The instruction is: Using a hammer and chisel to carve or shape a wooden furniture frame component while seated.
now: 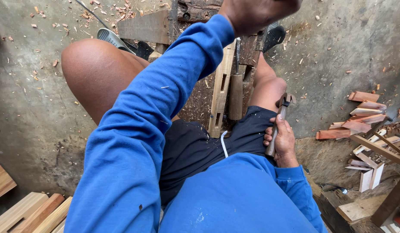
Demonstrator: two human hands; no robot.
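Hammer in my right hand, left raised.
My right hand (282, 140) grips the hammer (278, 125) handle tight; my left hand (256, 13) lifts above the chisel (235, 92), its fingers cropped, grip unclear.

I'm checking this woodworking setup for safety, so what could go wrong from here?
1. The chisel stands in the slotted wood strip unheld, between bare knees; it might tip toward a leg.
2. The right hand grips a hammer close to the bare thigh, while the left hand is raised away, so nothing steadies the strip.
3. Offcuts and chips litter the floor; a foot could slip.
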